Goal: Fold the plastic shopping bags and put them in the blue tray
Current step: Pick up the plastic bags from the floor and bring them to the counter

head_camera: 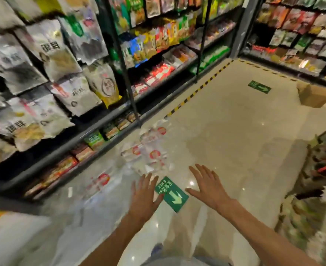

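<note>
Hands reaching for bags

Left hand (144,193) and right hand (206,186) hover flat, fingers spread, holding nothing. Bags (150,148) lie crumpled on the floor (235,141) just ahead. No blue tray shows. Next: probably grasp one bag and flatten it.

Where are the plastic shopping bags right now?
In the head view, the plastic shopping bags lie on the floor just beyond the left hand, beside the bottom shelf on the left.
</note>
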